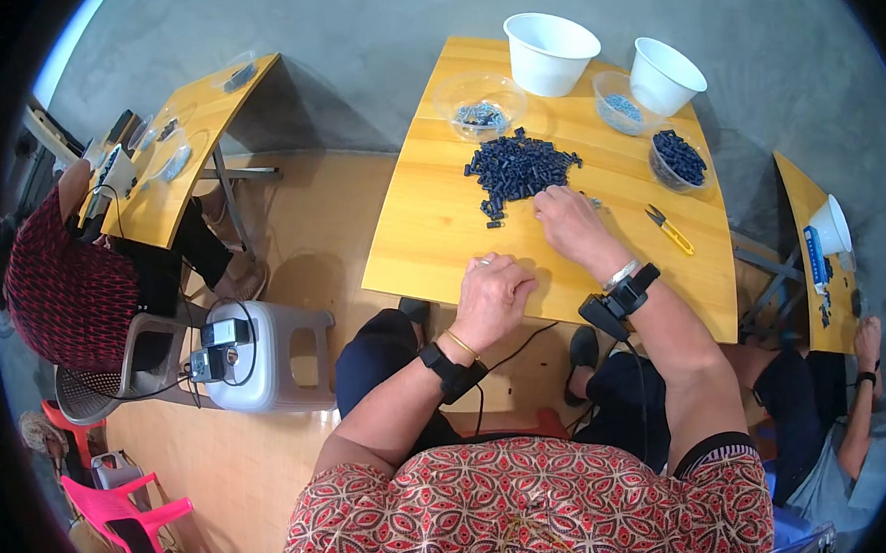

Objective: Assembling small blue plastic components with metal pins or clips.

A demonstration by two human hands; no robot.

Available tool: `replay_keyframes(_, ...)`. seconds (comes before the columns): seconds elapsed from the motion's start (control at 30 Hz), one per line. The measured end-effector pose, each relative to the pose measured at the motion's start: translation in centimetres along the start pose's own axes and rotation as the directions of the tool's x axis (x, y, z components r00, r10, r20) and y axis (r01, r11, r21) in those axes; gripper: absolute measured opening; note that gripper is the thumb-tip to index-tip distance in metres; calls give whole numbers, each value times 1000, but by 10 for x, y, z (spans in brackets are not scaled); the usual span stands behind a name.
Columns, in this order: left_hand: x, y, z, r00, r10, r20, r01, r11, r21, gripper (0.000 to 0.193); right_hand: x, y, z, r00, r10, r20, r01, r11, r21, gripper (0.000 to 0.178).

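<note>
A heap of small dark-blue cylindrical pieces [522, 164] lies on the yellow wooden table [410, 223]. My right hand [573, 228] is at the heap's near right edge, fingertips pinched together and pointing down. Whatever is between them is hidden, and a few small silvery bits [592, 202] lie beside it. Closer to me, at the table's front edge, my left hand [494, 299] is closed with its fingers curled in. I cannot make out what it holds, if anything. Yellow-handled thread snips [673, 232] rest to the right of my right hand.
Clear tubs [480, 86] with small metal parts, another clear tub [666, 180] of dark pieces and two white buckets [544, 66] stand along the back and right. A grey-white stool [276, 335] carries cabled devices. Other people sit at tables left and right. A pink chair [125, 513] stands lower left.
</note>
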State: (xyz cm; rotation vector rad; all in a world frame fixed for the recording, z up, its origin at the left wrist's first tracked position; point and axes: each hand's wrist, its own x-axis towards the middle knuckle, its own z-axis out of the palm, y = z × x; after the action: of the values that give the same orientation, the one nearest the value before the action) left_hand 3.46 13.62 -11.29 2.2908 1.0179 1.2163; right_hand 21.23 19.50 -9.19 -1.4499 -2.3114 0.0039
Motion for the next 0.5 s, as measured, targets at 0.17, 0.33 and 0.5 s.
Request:
replay_keyframes(0.17,0,3,-3,1000,0,-23,-1,998,-55,8,-30,-19,-20,972,74,-222,-42,989,144,6)
replay_keyframes(0.33,-4,6,-4,994,-107,-26,99,974,-205,24,-65,-57,-10,946,301,-119,-201,834,514,7)
replay_keyframes(0.5,-7,26,-10,977,-205,64,213,902,-376,32,-75,-69,-12,938,348,-3,-220,600,769,9)
